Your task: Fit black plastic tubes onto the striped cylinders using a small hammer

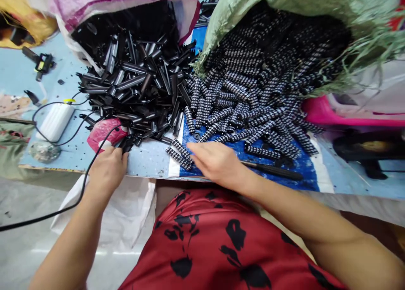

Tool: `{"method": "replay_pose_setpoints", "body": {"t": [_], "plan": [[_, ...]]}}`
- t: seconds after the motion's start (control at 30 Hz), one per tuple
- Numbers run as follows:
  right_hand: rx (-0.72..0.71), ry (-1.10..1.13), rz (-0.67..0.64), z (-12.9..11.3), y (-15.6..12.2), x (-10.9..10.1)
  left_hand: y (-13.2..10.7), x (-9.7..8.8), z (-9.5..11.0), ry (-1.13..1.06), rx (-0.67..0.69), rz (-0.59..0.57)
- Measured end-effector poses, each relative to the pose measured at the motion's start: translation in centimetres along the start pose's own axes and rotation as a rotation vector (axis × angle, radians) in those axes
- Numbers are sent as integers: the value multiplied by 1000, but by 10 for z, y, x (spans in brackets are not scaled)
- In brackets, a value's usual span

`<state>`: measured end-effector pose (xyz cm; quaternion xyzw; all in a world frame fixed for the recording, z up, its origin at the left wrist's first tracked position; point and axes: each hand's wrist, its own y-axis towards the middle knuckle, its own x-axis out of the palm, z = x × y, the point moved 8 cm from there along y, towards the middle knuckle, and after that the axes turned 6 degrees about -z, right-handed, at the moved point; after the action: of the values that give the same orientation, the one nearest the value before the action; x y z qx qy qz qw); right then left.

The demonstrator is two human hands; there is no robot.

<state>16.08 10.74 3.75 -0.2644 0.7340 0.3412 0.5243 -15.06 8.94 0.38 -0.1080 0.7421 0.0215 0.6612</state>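
Tubes are dotted black-and-white, smooth pieces plain black, the sheet blue.

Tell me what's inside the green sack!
Inside the green sack are many black-and-white patterned pieces, spilling out its mouth. The sack itself and the front pieces cover whatever lies deeper.

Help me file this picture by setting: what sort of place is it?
Probably a factory or workshop: a purple sack spilling glossy black parts and a green sack spilling patterned tubes across a worktable.
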Motion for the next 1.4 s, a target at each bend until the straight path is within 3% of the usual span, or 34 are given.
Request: {"method": "replay_pose_setpoints", "body": {"t": [0.07, 0.17, 0.27, 0.33, 0.43, 0.53, 0.6, 0.67, 0.77, 0.9, 1.03, 1.1, 1.3, 1.4], "plan": [[33, -66, -184, -9, 33, 21, 3, 0, -1, -28, 9, -19], [67, -96, -349, -10, 58, 43, 2, 1, -4, -128, -22, -53], [73, -74, -393, -3, 60, 48, -4, -3, -4, -212, -41, -4], [80, 17, -323, 5, 54, 38, -12, -10, -4, -297, -30, 94], [96, 473, -98, 18, 40, 17, -27, -21, -11, -570, -65, 284], [231, 1212, -16, 29, 26, 25, -33, -17, -10, -982, -160, 332], [401, 1616, -53, 27, 20, 44, -32, -12, 5, -1209, -214, 301], [562, 1837, -46, 23, 15, 59, -31, -10, 24, -1434, -269, 293], [674, 1921, 43, 23, 9, 64, -33, -6, 61, -1851, -285, 184], [657, 1974, 21, 18, 1, 60, -47, 0, 114, -2232, -207, -131], [571, 1928, -17, 18, -5, 55, -68, 13, 147, -2172, -185, -368], [597, 1900, 25, 21, -8, 56, -73, 16, 154, -2053, -152, -379], [652, 1957, 267, 14, -3, 59, -59, -3, 161, -1685, -38, -44], [603, 1849, 296, 11, 2, 56, -50, -15, 179, -1588, 100, 6]]}}
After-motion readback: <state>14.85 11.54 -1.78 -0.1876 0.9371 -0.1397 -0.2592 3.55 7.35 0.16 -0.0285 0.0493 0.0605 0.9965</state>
